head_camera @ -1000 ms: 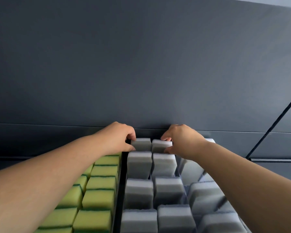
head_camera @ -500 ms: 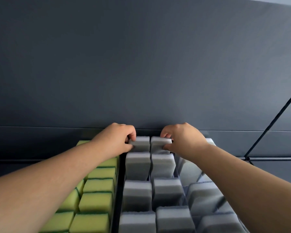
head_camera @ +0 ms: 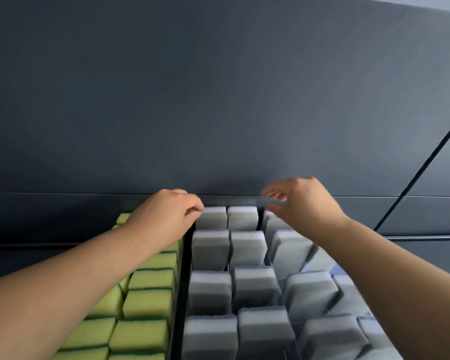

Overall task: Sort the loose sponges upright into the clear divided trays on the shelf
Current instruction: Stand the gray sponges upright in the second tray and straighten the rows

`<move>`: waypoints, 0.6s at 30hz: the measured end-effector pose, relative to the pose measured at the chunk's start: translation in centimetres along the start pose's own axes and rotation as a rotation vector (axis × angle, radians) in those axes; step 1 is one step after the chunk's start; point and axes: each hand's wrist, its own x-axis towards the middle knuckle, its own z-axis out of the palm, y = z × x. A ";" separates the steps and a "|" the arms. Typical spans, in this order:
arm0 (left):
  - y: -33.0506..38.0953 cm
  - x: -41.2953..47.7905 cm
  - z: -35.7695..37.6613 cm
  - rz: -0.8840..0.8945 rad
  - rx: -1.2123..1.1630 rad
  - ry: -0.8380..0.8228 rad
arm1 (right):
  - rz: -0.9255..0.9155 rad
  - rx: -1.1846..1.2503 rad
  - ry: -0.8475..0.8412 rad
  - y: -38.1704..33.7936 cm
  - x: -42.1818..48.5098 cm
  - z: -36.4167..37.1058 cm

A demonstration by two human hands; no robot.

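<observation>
Grey sponges (head_camera: 209, 292) stand upright in rows inside a clear divided tray (head_camera: 279, 284) at centre and right. Those in the right-hand column (head_camera: 311, 294) lean over. My left hand (head_camera: 166, 214) reaches to the back row, its curled fingertips pinching the left top corner of the rearmost grey sponge (head_camera: 212, 218). A second rear sponge (head_camera: 242, 218) stands beside it, untouched. My right hand (head_camera: 305, 203) hovers just above the back of the right column, fingers loosely spread and blurred, holding nothing.
Yellow-green sponges (head_camera: 148, 302) fill the tray on the left, under my left forearm. A dark gap (head_camera: 181, 287) separates the two trays. The dark grey back panel (head_camera: 218, 100) rises right behind the last row. A black frame bar (head_camera: 421, 165) slants at right.
My right hand has let go of the second rear sponge and lifted up and to the right, opening. My left hand stays at the rear left sponge. Both rear sponges now stand level.
</observation>
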 end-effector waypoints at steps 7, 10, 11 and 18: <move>4.4 -0.4 0.0 0.159 -0.078 -0.120 | 0.157 0.035 -0.051 4.7 -3.1 -3.4; 7.0 0.5 0.4 0.205 -0.083 -0.156 | 0.183 0.045 -0.160 6.0 -4.6 -4.1; 7.9 0.9 0.7 0.207 -0.081 -0.180 | 0.188 0.050 -0.193 6.3 -5.0 -4.1; 13.7 3.4 3.5 0.181 0.081 -0.347 | 0.120 -0.081 -0.358 8.7 -6.1 -2.5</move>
